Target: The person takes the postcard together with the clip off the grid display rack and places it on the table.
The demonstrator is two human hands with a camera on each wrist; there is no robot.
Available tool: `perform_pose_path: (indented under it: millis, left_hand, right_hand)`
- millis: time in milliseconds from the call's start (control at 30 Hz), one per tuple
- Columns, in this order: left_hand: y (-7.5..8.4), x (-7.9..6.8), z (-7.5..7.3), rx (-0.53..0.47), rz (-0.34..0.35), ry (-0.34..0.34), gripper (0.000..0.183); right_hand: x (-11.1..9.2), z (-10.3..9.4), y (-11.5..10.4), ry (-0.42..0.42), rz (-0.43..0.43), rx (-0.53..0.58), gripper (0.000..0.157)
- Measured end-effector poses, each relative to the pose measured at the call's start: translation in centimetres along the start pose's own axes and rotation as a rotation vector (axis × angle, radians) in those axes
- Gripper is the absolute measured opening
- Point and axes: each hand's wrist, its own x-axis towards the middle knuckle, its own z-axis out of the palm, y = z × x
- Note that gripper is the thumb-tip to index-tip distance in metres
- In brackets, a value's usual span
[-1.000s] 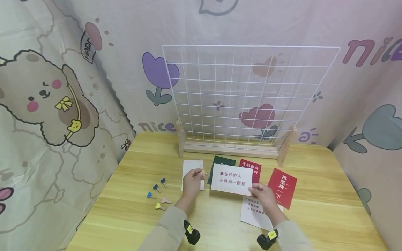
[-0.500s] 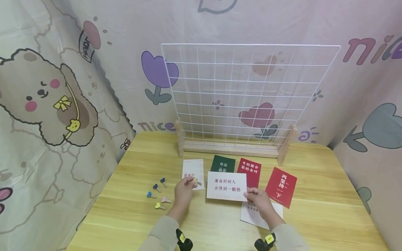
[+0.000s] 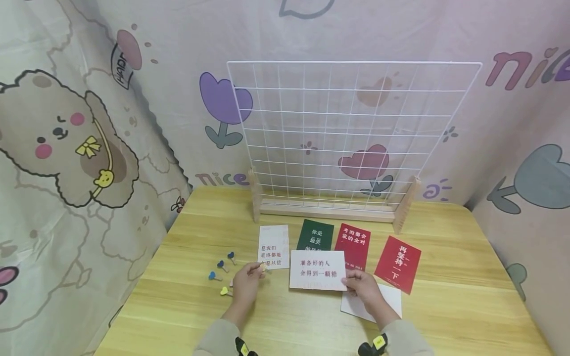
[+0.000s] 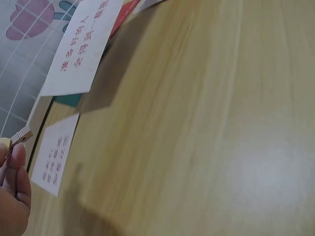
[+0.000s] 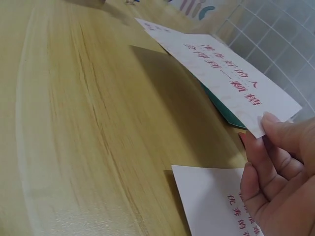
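My right hand [image 3: 367, 289] pinches the lower right corner of a white card [image 3: 317, 270] with two lines of red writing. In the right wrist view the card [image 5: 221, 73] is raised off the table, its shadow lying beneath. A small wooden clothespin [image 4: 20, 136] with a pale yellow head is pinched between the fingertips of my left hand [image 3: 246, 286]. Just beyond that hand lies another white card [image 3: 273, 242] with red writing. The held card partly covers a green card [image 3: 316, 232] and a red card [image 3: 353, 242].
Several heart-headed clothespins, among them a blue one [image 3: 213, 276] and a yellow one [image 3: 225, 291], lie left of my left hand. A second red card [image 3: 398, 264] and a white card [image 3: 392, 296] lie at right. A white wire grid [image 3: 352, 123] stands on a wooden base [image 3: 327, 212] behind.
Both hands have drawn back toward me and leftward, bringing the white card and the clothespin along. More of the green card, the red card and the left white card now shows.
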Motion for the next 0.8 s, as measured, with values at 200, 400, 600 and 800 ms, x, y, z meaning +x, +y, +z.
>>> perform_pose_path:
  millis: [200,400,600,800]
  left_hand:
    - [-0.8,-0.6,-1.3,-0.019,-0.026,0.027,0.02]
    - [-1.4,-1.1,-2.5,-0.04,-0.04,0.036,0.021]
    - [-1.9,-1.7,-3.7,-0.011,-0.043,0.032,0.023]
    - [-2.7,-2.2,-5.1,0.024,-0.048,0.011,0.024]
  right_hand:
    - [-0.1,0.3,0.1,-0.024,-0.004,-0.033,0.01]
    - [-0.4,0.7,0.0,-0.039,0.002,-0.079,0.011]
    - [-0.5,0.9,0.2,-0.06,0.016,-0.109,0.013]
    - [-0.7,1.4,0.3,-0.07,0.021,-0.115,0.013]
